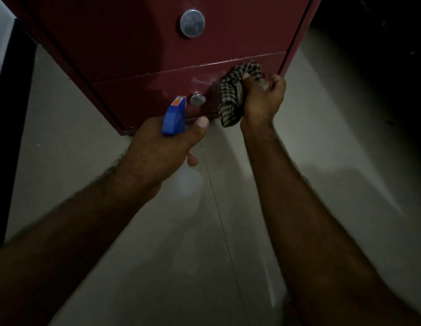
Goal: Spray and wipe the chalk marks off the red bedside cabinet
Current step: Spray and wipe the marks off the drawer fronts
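Observation:
The red bedside cabinet (134, 50) fills the top of the view, with a large round metal knob (192, 23) on its upper drawer and a small knob (197, 99) on the lower one. Faint white chalk smears (202, 81) show on the lower drawer above the small knob. My left hand (162, 151) grips a spray bottle with a blue trigger head (174, 118) pointed at the lower drawer; its pale body is mostly hidden under the hand. My right hand (261, 102) holds a checked cloth (235, 90) against the lower drawer's right side.
Pale tiled floor (228, 231) spreads below the cabinet, with a grout line running down the middle. A dark vertical edge (14, 114) stands at the left. The area to the right of the cabinet is dark shadow.

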Action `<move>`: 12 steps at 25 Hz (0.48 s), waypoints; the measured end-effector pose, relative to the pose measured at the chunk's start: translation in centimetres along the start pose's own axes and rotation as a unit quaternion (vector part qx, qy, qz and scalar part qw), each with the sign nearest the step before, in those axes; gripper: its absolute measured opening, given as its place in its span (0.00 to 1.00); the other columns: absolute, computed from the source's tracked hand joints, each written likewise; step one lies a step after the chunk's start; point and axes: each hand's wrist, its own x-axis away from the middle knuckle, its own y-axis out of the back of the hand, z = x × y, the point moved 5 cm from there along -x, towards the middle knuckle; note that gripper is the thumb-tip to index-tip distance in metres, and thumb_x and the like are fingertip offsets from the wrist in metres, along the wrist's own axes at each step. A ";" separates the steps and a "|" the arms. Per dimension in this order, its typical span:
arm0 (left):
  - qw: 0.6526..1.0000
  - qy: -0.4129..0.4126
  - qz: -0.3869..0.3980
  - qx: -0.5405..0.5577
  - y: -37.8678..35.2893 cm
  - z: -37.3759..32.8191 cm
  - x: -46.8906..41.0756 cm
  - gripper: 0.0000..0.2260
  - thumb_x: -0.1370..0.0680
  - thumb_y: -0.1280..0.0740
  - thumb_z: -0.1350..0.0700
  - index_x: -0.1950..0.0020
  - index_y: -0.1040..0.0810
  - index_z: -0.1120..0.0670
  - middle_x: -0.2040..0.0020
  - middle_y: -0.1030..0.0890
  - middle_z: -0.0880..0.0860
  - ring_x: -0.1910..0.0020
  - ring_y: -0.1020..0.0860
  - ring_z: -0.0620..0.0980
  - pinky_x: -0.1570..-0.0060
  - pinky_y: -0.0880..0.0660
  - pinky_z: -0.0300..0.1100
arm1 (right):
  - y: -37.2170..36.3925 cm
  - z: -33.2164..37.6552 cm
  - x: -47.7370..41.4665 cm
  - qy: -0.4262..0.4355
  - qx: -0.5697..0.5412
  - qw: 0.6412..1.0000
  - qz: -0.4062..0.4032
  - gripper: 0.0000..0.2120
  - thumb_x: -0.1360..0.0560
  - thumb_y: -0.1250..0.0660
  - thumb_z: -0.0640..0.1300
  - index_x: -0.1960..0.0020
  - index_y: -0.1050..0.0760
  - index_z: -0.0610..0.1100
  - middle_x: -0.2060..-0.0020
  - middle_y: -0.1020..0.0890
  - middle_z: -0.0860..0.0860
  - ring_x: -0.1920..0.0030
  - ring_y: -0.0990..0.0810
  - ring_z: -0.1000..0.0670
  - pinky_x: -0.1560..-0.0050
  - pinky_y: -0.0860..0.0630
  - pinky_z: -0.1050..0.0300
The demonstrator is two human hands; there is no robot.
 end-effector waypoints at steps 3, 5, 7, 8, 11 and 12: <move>1.000 -0.003 -0.004 -0.003 -0.2 0.0 -0.3 0.11 0.23 0.33 0.43 0.51 0.26 0.49 0.60 0.23 0.44 0.73 0.23 0.30 0.62 0.31 0.38 | 0.8 -1.3 0.1 -0.055 0.026 0.998 -0.027 0.28 0.33 0.19 0.37 0.36 0.25 0.44 0.46 0.16 0.47 0.49 0.14 0.45 0.47 0.14 0.43; 1.000 0.003 -0.001 0.002 -0.3 0.3 -0.4 0.12 0.23 0.33 0.42 0.47 0.26 0.49 0.58 0.23 0.44 0.72 0.22 0.30 0.61 0.31 0.38 | 1.2 -1.8 -0.1 -0.078 0.044 0.995 -0.037 0.25 0.32 0.21 0.35 0.38 0.25 0.44 0.47 0.16 0.46 0.50 0.15 0.44 0.47 0.14 0.42; 1.000 0.012 0.003 0.010 -0.3 0.7 -0.8 0.11 0.23 0.32 0.41 0.49 0.26 0.46 0.57 0.20 0.46 0.71 0.20 0.34 0.59 0.27 0.41 | 0.3 -0.8 0.0 -0.052 0.024 0.998 -0.016 0.21 0.32 0.22 0.34 0.43 0.24 0.45 0.48 0.15 0.45 0.51 0.14 0.44 0.48 0.14 0.42; 1.000 0.014 0.003 0.011 -0.2 0.9 -0.9 0.10 0.24 0.32 0.41 0.51 0.26 0.45 0.58 0.19 0.47 0.71 0.19 0.37 0.59 0.26 0.43 | -0.3 -0.1 0.1 -0.025 0.020 0.999 -0.005 0.19 0.32 0.21 0.35 0.45 0.23 0.46 0.49 0.15 0.46 0.51 0.14 0.44 0.49 0.14 0.43; 1.000 0.018 -0.004 0.007 0.0 1.5 -1.3 0.12 0.24 0.31 0.41 0.51 0.24 0.48 0.60 0.17 0.52 0.69 0.17 0.41 0.59 0.25 0.44 | -0.7 -0.1 0.4 0.019 0.026 0.999 -0.002 0.20 0.34 0.19 0.40 0.46 0.22 0.48 0.50 0.14 0.48 0.50 0.13 0.45 0.48 0.14 0.43; 1.000 0.024 -0.004 0.002 0.1 1.7 -1.4 0.15 0.24 0.31 0.40 0.50 0.23 0.51 0.59 0.17 0.55 0.68 0.17 0.42 0.59 0.27 0.42 | -0.3 -0.9 0.6 0.002 0.031 0.999 -0.012 0.21 0.34 0.19 0.40 0.44 0.22 0.48 0.49 0.14 0.48 0.50 0.13 0.45 0.47 0.14 0.43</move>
